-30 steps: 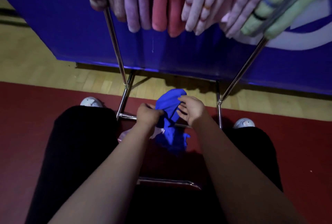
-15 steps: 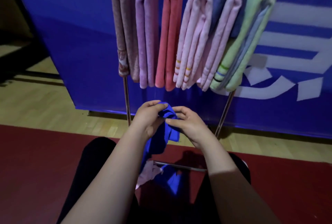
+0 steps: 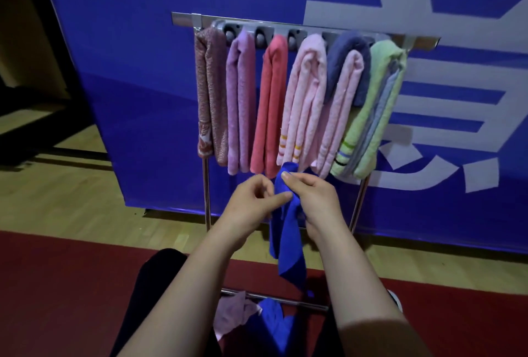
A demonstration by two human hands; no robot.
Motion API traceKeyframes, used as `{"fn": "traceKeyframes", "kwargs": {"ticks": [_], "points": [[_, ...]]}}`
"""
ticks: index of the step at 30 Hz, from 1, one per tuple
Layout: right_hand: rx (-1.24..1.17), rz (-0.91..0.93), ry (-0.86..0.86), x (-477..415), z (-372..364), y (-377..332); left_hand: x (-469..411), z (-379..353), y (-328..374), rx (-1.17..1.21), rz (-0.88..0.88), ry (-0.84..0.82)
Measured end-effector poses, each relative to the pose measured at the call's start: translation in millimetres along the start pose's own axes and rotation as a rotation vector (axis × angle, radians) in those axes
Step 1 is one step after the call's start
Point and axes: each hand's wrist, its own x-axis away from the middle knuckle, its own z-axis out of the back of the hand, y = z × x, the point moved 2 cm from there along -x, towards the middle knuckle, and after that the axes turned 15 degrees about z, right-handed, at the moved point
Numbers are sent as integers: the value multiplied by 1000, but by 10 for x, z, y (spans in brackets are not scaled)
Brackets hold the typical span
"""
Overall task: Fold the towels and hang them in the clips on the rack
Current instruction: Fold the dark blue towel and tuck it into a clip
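The right hand pinched the limp blue fabric towel at its top. The left hand curled against it, grip unclear. Matching corners first seemed wise.

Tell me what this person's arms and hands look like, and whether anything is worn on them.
Both forearms are bare as far back as the view shows, with no sleeves in sight. The left hand and right hand wear no gloves, and no watch, bracelet or ring shows on either. The right thumbnail looks unpainted. Below the arms, black trousers are worn.
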Motion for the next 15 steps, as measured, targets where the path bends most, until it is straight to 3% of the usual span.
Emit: {"fn": "traceKeyframes", "kwargs": {"ticks": [3, 10, 15], "points": [[-34, -66, -18, -4, -14, 14, 47, -112, -2, -113, 10, -94], [-48, -121, -138, 9, 23, -40, 58, -76, 20, -217, 43, 116], [-8, -118, -64, -12, 28, -47, 78, -25, 24, -285, 34, 113]]}}
